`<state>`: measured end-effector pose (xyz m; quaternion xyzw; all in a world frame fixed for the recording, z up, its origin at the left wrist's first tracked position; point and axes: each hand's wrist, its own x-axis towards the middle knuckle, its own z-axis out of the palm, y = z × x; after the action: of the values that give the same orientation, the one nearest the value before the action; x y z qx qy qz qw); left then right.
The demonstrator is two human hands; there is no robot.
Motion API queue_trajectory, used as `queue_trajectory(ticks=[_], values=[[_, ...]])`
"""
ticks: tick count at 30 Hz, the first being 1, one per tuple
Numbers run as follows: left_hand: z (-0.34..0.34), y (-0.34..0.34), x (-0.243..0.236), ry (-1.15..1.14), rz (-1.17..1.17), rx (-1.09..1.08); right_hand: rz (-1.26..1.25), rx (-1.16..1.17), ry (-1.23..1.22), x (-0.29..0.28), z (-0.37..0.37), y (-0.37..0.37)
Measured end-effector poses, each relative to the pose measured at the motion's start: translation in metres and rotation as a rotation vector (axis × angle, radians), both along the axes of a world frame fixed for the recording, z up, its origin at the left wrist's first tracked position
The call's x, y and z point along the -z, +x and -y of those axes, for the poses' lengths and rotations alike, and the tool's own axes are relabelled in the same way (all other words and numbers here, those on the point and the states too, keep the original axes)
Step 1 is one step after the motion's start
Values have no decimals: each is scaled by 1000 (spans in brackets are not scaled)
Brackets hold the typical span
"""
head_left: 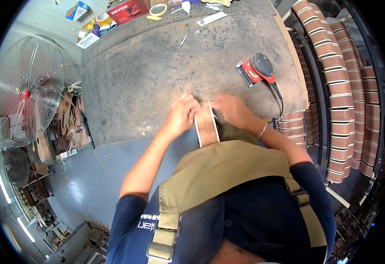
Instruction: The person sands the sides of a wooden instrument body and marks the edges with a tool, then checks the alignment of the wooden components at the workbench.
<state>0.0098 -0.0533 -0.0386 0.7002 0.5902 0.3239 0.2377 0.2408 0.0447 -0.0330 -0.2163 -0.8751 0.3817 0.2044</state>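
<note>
A brown wooden piece with pale edging strips along both long sides [208, 127] stands between me and the worktable's near edge. It looks like the narrow side of an instrument body, but most of it is hidden behind my olive apron [232, 160]. My left hand [183, 113] is closed at its far left corner, fingers bent against the edge. On the other side, my right hand [233, 111] is at the far right corner, its fingers smeared by motion. Whatever lies between the fingertips is too small to make out.
A red and black sander [256, 69] with a cord rests on the dark worktable [131, 83], right of my hands. Boxes [128, 11] and tape rolls [158, 9] sit at the far edge. A fan [27, 93] stands left; racked brown striped pieces [333, 79] stand right.
</note>
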Motion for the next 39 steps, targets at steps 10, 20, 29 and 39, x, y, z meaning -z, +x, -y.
queue_trajectory(ticks=[10,20,29,39], values=[[-13,0,4,-95,80,-82,55,38,-98,16,-14,-9],[62,41,5,372,-186,71,-129,111,132,24,74,38],[56,34,-22,2,89,76,9,-30,-118,-9,43,45],[34,31,-10,242,-195,-90,-191,115,119,15,37,18]])
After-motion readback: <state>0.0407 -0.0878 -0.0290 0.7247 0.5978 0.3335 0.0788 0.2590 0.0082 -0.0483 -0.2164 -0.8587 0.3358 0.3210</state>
